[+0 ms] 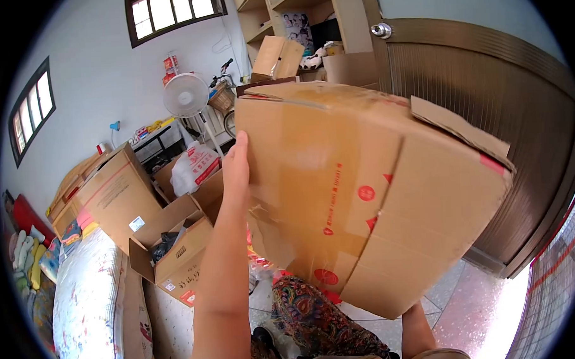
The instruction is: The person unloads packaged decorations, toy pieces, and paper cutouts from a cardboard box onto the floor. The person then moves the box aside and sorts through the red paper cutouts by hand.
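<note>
A large brown cardboard box [313, 178] with tape and red printing is held up, tilted, in front of my body. My left hand [237, 161] grips its left side, its fingers partly hidden by the box. Under the lower right corner, my right hand [413, 310] supports the box; its fingers are out of sight behind the cardboard. One flap [460, 124] sticks up loosely along the top right edge. Below the box my patterned trouser leg [314, 321] shows.
An open carton [179, 256] holding a black bag stands to the left, near a taller carton [120, 191] and a bed [89, 300]. A white fan [186, 95], a bicycle basket [222, 98] and shelves [256, 19] are behind. A brown door [480, 71] stands at right.
</note>
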Action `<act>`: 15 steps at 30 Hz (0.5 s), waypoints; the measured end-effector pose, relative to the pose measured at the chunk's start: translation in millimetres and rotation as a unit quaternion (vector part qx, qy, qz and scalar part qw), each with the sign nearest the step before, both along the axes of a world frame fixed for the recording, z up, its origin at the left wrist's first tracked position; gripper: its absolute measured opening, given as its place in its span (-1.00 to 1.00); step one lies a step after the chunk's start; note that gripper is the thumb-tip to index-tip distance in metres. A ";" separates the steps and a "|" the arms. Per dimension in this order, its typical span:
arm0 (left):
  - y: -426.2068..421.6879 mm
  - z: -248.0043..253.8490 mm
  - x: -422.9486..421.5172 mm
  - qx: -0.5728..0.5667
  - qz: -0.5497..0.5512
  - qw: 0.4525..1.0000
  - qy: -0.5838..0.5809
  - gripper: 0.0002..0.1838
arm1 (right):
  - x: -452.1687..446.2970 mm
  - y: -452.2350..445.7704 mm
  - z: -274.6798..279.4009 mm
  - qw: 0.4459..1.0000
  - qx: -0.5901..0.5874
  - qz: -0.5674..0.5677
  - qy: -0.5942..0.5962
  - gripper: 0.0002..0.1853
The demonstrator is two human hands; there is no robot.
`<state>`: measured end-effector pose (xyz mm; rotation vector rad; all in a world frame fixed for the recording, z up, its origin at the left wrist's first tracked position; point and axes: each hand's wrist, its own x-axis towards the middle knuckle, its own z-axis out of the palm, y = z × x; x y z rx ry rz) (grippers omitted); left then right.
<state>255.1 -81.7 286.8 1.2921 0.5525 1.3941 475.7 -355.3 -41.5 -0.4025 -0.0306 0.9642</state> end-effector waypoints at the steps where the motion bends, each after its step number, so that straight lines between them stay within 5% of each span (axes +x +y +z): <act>1: -4.4 -1.8 4.3 0.034 -0.021 0.999 0.013 -0.47 | -1.4 4.0 -3.2 1.000 -0.001 -0.004 0.009 -0.59; 10: -92.1 -11.4 81.7 0.185 -0.124 0.967 0.126 -0.57 | -1.6 2.7 -45.4 0.995 -0.005 -0.043 0.093 -0.58; 12: -121.1 -12.8 97.3 0.395 -0.006 0.894 0.211 -0.58 | -1.9 -3.2 -55.5 0.992 -0.005 -0.052 0.111 -0.58; 15: -176.4 1.1 102.5 0.511 0.009 0.829 0.226 -0.51 | 1.0 -2.4 -71.9 0.988 -0.004 -0.066 0.139 -0.57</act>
